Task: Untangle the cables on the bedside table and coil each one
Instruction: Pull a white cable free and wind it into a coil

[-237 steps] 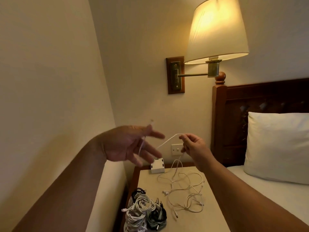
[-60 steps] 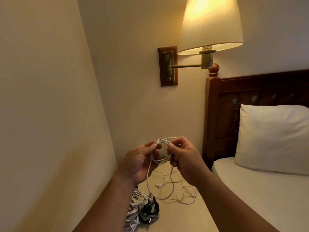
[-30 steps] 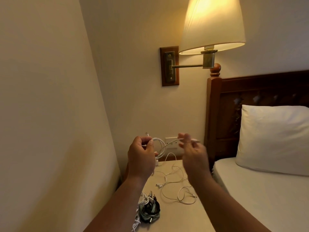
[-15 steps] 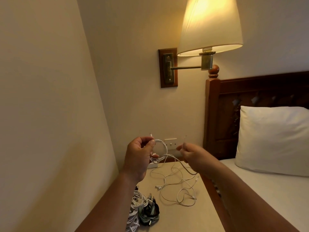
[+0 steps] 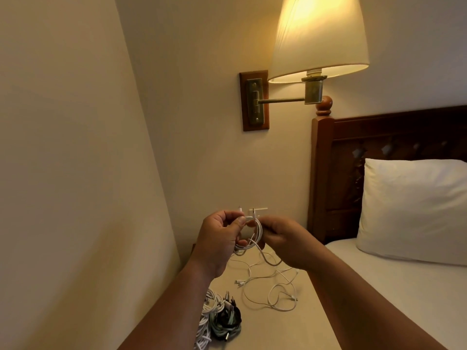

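Fingers (image 5: 238,221) of the left hand (image 5: 219,245) are curled, with the thumb pressed toward the index finger, pinching the top of a small coil of thin white cable (image 5: 258,232) held in the air above the table. From the other side comes the right hand (image 5: 280,239) – its fingertips, slightly blurred, are bunched together and pinch the same coil near its top. Two short connector ends stick up just above the pinch. A loose tail of cable droops from the bottom of the coil and passes under the right hand toward the beige-topped bedside table (image 5: 285,329).

On the table's middle lies a tangle of thin white cables (image 5: 273,291), sprawled in open loops with small plugs at the ends. At the near left corner sit wound bundles (image 5: 219,317) – white coils touching a dark one with metal plugs poking out, partly hidden by the left forearm.

Behind the hands a white wall socket (image 5: 261,210) is set low on the cream wall. Higher up, a brass swing-arm wall lamp (image 5: 318,39) with a pleated cream shade glows. To the right stand a dark carved wooden headboard (image 5: 379,137), a white pillow (image 5: 414,210) and a white-sheeted mattress (image 5: 404,286)
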